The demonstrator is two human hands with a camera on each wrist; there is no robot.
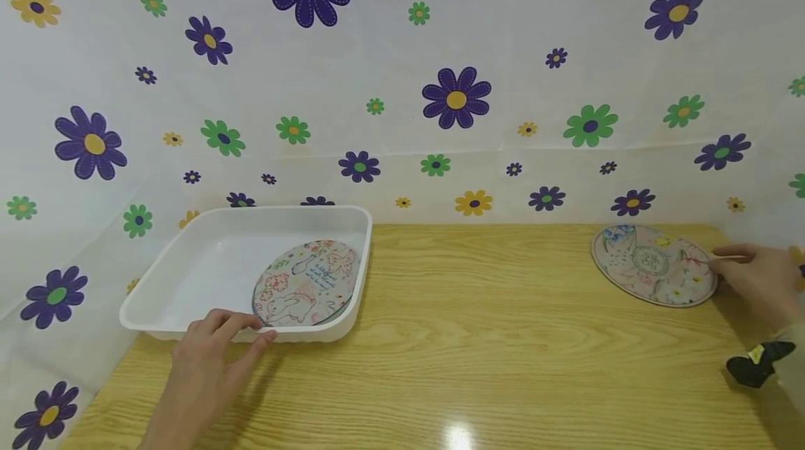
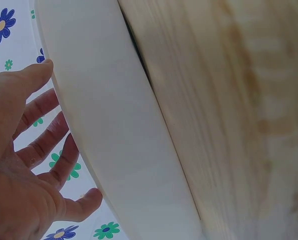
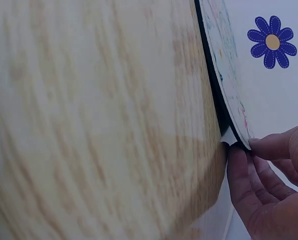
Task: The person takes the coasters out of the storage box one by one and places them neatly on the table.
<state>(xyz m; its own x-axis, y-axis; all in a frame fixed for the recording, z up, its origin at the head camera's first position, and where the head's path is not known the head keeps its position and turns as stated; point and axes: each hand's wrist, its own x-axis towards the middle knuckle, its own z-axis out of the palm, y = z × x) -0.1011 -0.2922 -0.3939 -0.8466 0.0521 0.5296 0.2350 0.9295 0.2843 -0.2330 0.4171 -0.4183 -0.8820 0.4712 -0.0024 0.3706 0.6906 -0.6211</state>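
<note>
A white plastic tray [image 1: 189,275] stands on the left of the wooden table. Inside it, leaning toward the right end, lies a round mat printed with a rabbit and flowers [image 1: 314,286]. My left hand [image 1: 207,359] rests on the tray's front rim beside that mat; in the left wrist view its fingers [image 2: 41,145] look loosely bent along the rim. At the far right, my right hand [image 1: 757,282] pinches the edge of a second round mat, pink and floral [image 1: 682,272]. The right wrist view shows the thumb above this mat's dark-backed edge [image 3: 234,112], fingers below, and that edge raised.
The wood-grain table [image 1: 478,338] spans the space between tray and floral mat. Behind and at the sides hangs a white cloth with purple, green and yellow flowers [image 1: 390,66]. A dark bow [image 1: 757,364] sits at the right sleeve.
</note>
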